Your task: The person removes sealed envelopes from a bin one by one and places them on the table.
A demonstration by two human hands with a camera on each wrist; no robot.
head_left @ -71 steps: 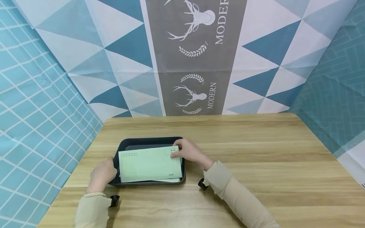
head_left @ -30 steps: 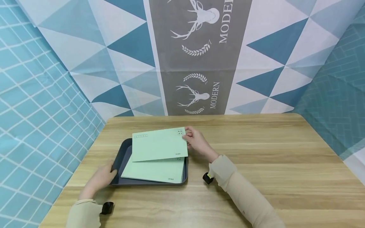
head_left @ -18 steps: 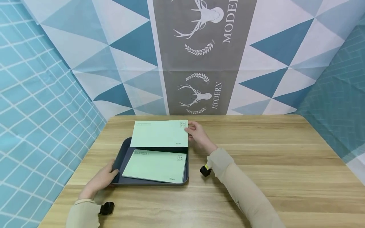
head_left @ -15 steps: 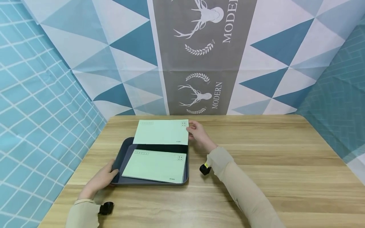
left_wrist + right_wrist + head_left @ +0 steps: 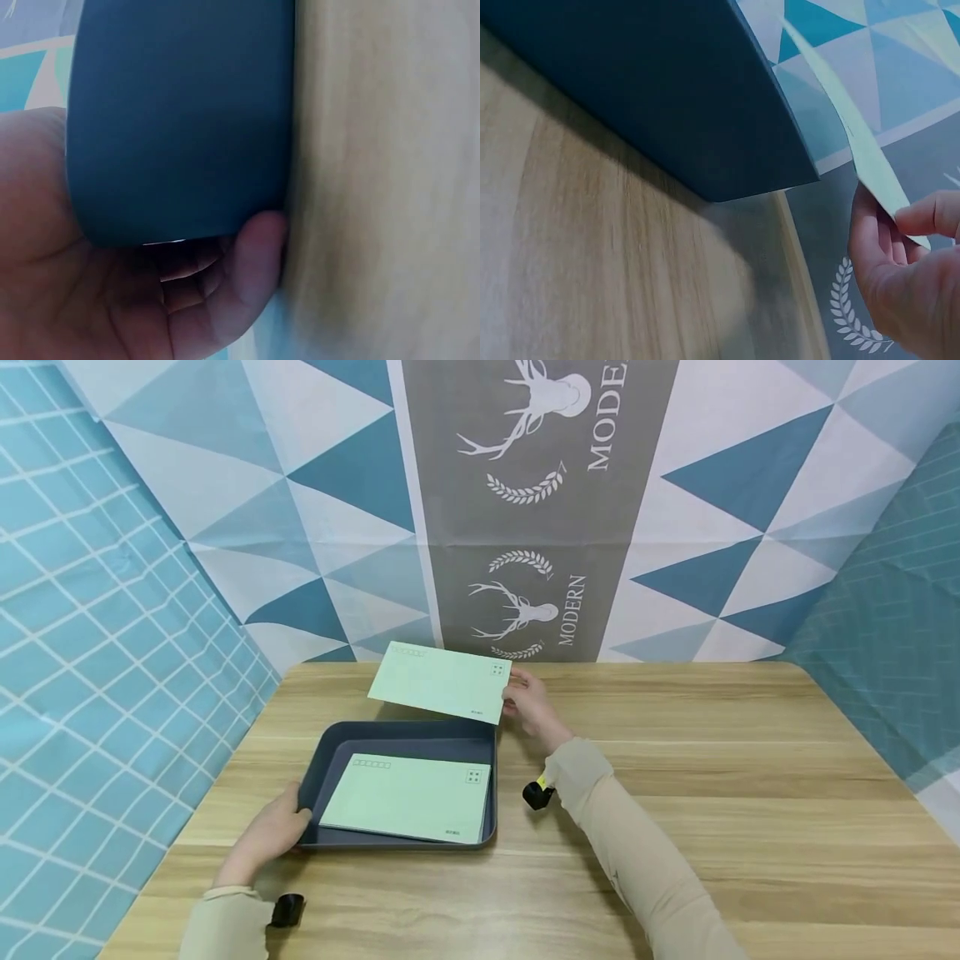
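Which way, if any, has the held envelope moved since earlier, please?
Yes: in the head view, the held envelope moved farther away, now overlapping the table's far edge.

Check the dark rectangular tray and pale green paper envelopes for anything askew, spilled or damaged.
Slightly askew: the stacked pale green paper envelopes in the dark rectangular tray lie at a slant to its walls, edges not flush. No spill or damage shows.

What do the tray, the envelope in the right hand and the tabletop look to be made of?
Tray: likely plastic, dark and matte, from its smooth walls and rounded corners; coated metal is possible.
Envelope: apparently paper, matte pale green, with a thin edge and printed boxes.
Tabletop: wood or wood-look laminate, satin, from its streaked grain and soft glare.
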